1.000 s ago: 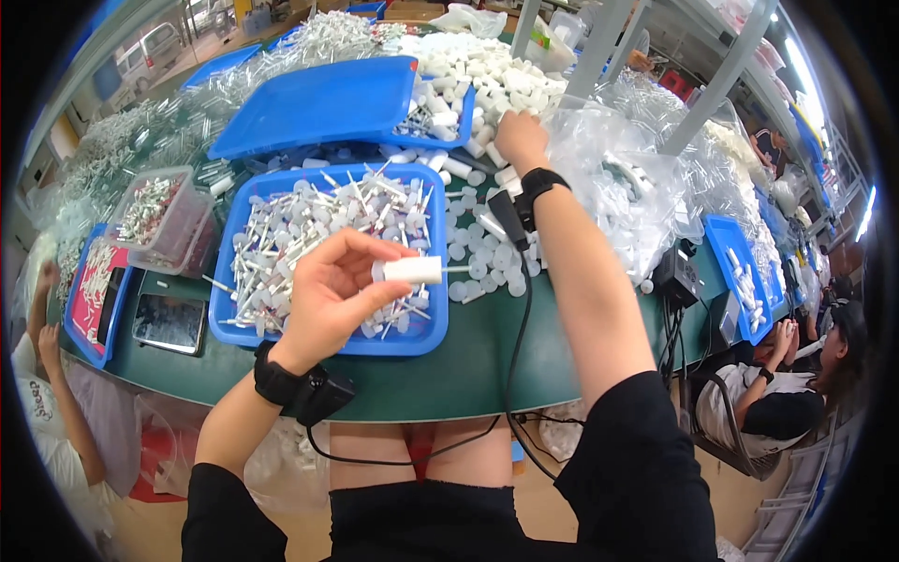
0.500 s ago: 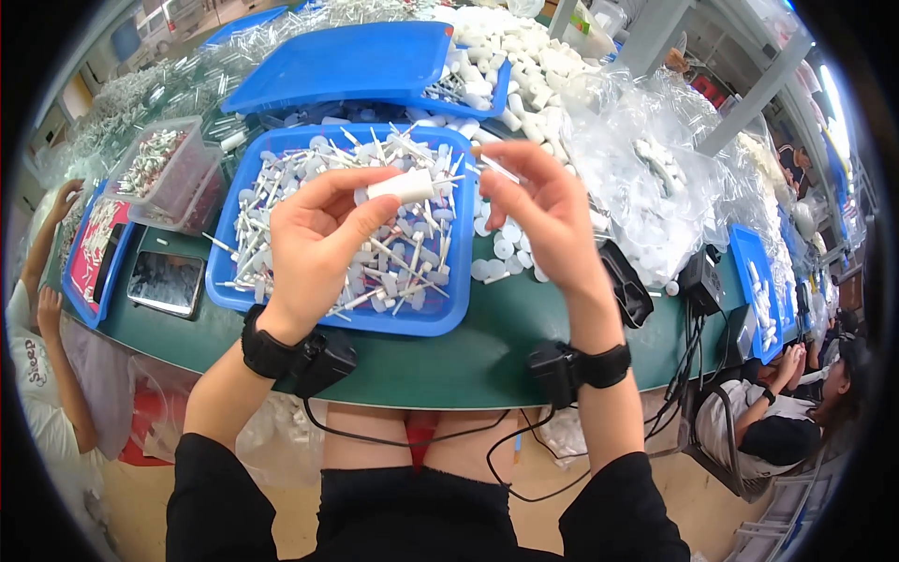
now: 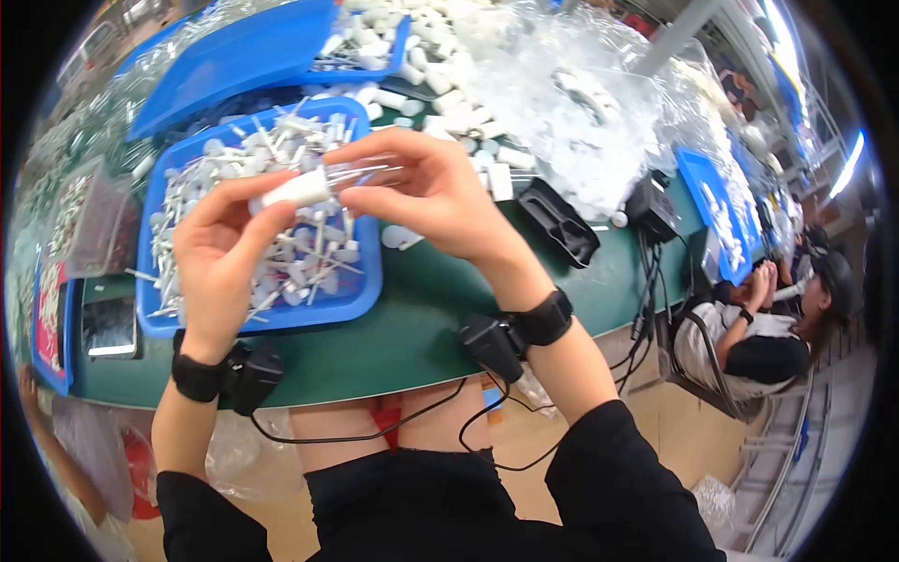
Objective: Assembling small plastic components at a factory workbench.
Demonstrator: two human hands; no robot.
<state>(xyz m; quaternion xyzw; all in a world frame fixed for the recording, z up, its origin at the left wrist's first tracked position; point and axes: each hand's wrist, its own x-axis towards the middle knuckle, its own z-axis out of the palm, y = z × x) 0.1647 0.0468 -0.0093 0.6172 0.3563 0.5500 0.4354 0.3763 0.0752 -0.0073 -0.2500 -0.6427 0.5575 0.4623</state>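
My left hand (image 3: 217, 253) pinches a white cylindrical cap (image 3: 298, 191) between thumb and fingers. My right hand (image 3: 435, 187) has its thumb and fingers closed around a clear slender tube (image 3: 361, 174) at the cap's right end. A thin white stem seems to show inside the tube; motion blurs it. Tube and cap meet end to end, and I cannot tell how far one sits inside the other. Beneath both hands is a blue tray (image 3: 323, 315) heaped with white stems on round discs.
Behind stand another blue tray (image 3: 234, 70) and a pile of white caps (image 3: 449, 98). Clear plastic bags (image 3: 571, 112) and a black holder (image 3: 559, 223) lie to the right. A phone (image 3: 110, 328) rests at left. A seated person (image 3: 749, 328) works at far right.
My right hand has come left to the cap in my left hand, bringing the clear tube against its end. The whole view has swung toward the right.
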